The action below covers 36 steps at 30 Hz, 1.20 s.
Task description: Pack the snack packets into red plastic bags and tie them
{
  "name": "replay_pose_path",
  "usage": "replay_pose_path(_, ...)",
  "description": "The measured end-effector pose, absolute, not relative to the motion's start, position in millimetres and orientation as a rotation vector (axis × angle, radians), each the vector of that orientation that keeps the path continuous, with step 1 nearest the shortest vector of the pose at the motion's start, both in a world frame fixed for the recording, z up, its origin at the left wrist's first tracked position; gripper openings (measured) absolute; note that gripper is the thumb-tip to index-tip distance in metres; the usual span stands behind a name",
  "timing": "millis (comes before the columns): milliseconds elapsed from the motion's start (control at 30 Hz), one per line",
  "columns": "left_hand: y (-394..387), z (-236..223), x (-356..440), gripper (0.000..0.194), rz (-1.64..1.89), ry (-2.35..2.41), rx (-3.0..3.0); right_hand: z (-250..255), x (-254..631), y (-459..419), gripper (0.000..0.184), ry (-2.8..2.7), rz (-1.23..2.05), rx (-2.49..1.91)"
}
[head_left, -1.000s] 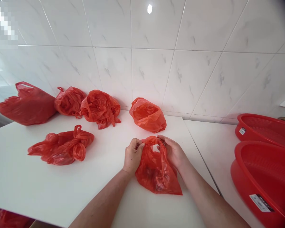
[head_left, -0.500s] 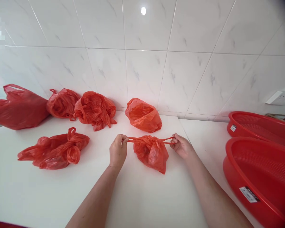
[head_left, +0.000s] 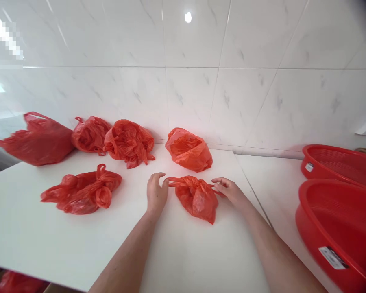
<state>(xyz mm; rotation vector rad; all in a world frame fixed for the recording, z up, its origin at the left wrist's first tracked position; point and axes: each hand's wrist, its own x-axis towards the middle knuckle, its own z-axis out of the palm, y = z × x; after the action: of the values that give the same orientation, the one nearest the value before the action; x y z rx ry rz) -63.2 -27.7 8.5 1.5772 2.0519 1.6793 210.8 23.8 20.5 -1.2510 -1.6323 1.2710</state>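
Note:
A small red plastic bag (head_left: 198, 199), knotted at its top, rests on the white table between my hands. At its left, my left hand (head_left: 157, 195) has thumb and fingers apart, close to the end of one handle strip. My right hand (head_left: 228, 191) is at the bag's right side, fingers spread over the other handle strip, which lies slack beneath them. Just behind it stands a red bag (head_left: 189, 150) with its mouth open.
Left of my hands lies a crumpled red bag (head_left: 82, 191). Along the tiled wall are a bunched bag (head_left: 129, 142), a smaller one (head_left: 91, 134) and a large full one (head_left: 45, 140). Two red plastic baskets, a near one (head_left: 311, 228) and a far one (head_left: 308, 156), stand at right.
Both hands have loosened from the handle strips, which were pulled taut and now hang slack. The view has turned slightly left.

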Motion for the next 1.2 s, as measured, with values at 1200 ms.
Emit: replay_pose_path(1200,-129.4,68.5,-239.9,0.089,0.381,3.131,1.393,-0.9,163.7,7.0,0.023,-2.046,0.998,-1.328)
